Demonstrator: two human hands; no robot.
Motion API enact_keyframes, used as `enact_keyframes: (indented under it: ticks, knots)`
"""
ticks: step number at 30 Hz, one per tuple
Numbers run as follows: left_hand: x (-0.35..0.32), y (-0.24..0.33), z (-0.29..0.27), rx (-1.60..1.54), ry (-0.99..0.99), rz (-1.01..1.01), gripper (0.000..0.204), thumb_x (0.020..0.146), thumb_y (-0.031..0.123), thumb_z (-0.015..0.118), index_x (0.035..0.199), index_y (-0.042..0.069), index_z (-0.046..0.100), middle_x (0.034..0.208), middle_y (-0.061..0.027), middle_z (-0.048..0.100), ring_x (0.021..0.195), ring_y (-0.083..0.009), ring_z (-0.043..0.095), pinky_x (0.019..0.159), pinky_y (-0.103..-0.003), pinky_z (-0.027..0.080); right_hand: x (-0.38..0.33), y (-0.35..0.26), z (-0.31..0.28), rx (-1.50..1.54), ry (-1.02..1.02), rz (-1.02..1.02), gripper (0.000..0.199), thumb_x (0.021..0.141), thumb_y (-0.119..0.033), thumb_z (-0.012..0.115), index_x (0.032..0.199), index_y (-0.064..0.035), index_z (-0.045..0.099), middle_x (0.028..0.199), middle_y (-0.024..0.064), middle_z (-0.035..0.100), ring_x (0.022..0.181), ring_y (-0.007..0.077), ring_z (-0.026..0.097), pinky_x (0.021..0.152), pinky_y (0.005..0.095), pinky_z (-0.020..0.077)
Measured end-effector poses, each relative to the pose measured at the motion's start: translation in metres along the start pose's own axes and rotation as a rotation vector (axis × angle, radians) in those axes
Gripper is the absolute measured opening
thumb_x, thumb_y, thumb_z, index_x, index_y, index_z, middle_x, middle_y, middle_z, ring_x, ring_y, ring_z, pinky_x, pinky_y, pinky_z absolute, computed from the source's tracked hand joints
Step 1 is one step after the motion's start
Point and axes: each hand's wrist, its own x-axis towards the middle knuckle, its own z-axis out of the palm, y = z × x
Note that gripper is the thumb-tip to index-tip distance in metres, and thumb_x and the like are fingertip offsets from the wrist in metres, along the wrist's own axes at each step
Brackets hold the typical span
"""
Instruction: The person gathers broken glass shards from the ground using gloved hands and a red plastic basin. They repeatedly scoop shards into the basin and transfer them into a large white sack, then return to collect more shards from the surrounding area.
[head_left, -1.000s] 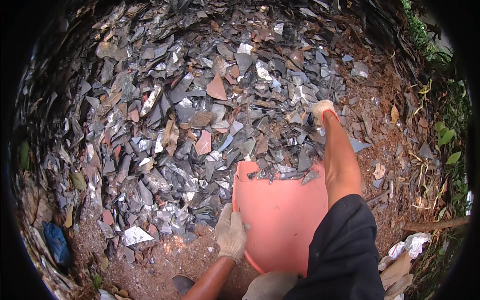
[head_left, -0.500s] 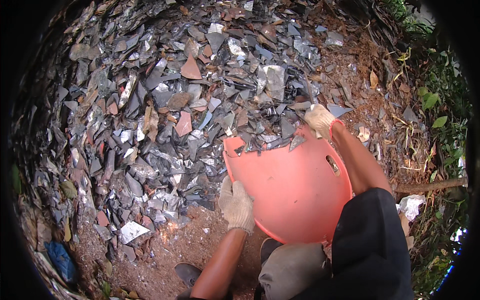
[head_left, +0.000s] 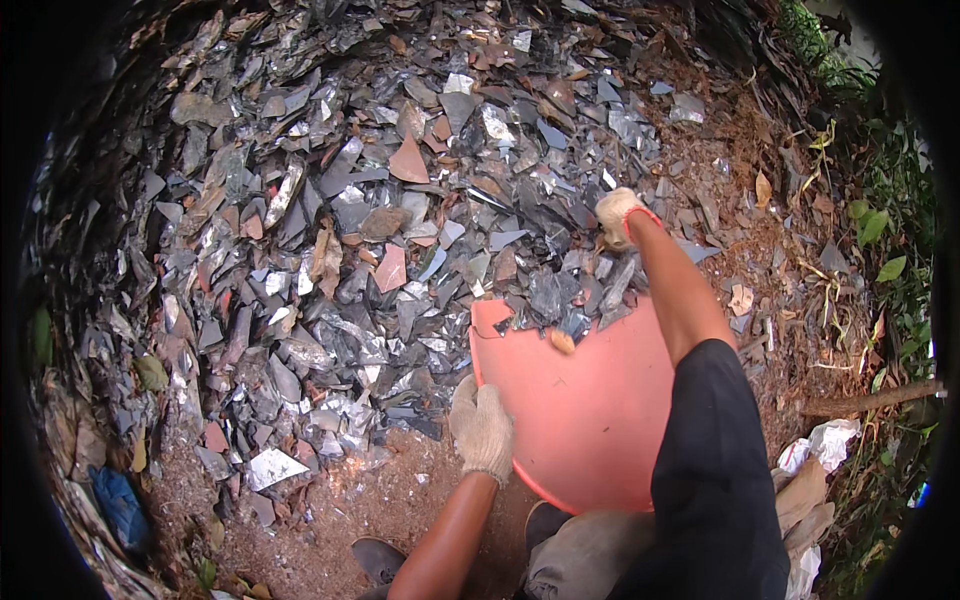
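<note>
The pink basin (head_left: 585, 430) sits at the lower centre of the frame, its jagged far edge meeting the pile of broken shards (head_left: 320, 330), some of which lie over that edge. A tan lump (head_left: 563, 342) shows against the basin just inside it. Your gloved left hand (head_left: 482, 430) is at the basin's left side, its fingers grasping the rim. Your gloved right hand (head_left: 620, 215) is over the shards, above and right of the frame's centre; its fingers look curled, but I cannot tell whether they hold anything. A blue bag (head_left: 120, 508) lies at lower left, and a branch (head_left: 870, 400) at right.
</note>
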Motion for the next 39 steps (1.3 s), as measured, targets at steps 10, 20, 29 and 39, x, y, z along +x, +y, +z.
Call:
enact_keyframes:
  ticks: [10, 20, 29, 39]
  knots:
    - [0.21, 0.108, 0.0, 0.523, 0.046, 0.685, 0.107, 0.081, 0.055, 0.076, 0.155, -0.008, 0.031, 0.152, -0.0324, 0.046, 0.144, -0.0445, 0.044, 0.119, -0.045, 0.035, -0.055, -0.087, -0.018, 1.098, 0.208, 0.524, 0.041, 0.083, -0.022, 0.08, 0.111, 0.0054, 0.068, 0.095, 0.0215, 0.075, 0.088, 0.0299, 0.074, 0.083, 0.0466, 0.0551]
    - [0.289, 0.161, 0.094, 0.451, -0.146, 0.489, 0.122, 0.054, 0.061, 0.091, 0.151, 0.002, 0.048, 0.147, -0.0219, 0.056, 0.134, -0.0356, 0.056, 0.113, -0.043, 0.044, 0.005, -0.095, -0.037, 1.044, -0.062, 0.258, 0.049, 0.088, -0.012, 0.059, 0.133, 0.0071, 0.059, 0.111, 0.0272, 0.074, 0.113, 0.0384, 0.071, 0.101, 0.0446, 0.0532]
    - [0.271, 0.136, 0.116, 0.514, -0.171, 0.745, 0.113, 0.06, 0.051, 0.092, 0.151, 0.0, 0.047, 0.147, -0.0248, 0.054, 0.136, -0.0386, 0.053, 0.116, -0.043, 0.041, -0.007, -0.085, -0.009, 1.078, -0.113, 0.324, 0.036, 0.089, -0.007, 0.059, 0.12, 0.0103, 0.059, 0.096, 0.0263, 0.072, 0.089, 0.0383, 0.075, 0.072, 0.0459, 0.0599]
    - [0.226, 0.091, 0.044, 0.079, -0.373, 0.575, 0.106, 0.061, 0.031, 0.092, 0.151, 0.0, 0.046, 0.148, -0.0197, 0.053, 0.137, -0.0328, 0.052, 0.116, -0.04, 0.041, -0.139, -0.115, -0.075, 1.134, -0.228, 0.308, 0.043, 0.091, -0.006, 0.058, 0.13, 0.0092, 0.047, 0.111, 0.0317, 0.07, 0.09, 0.0384, 0.076, 0.066, 0.0445, 0.0594]
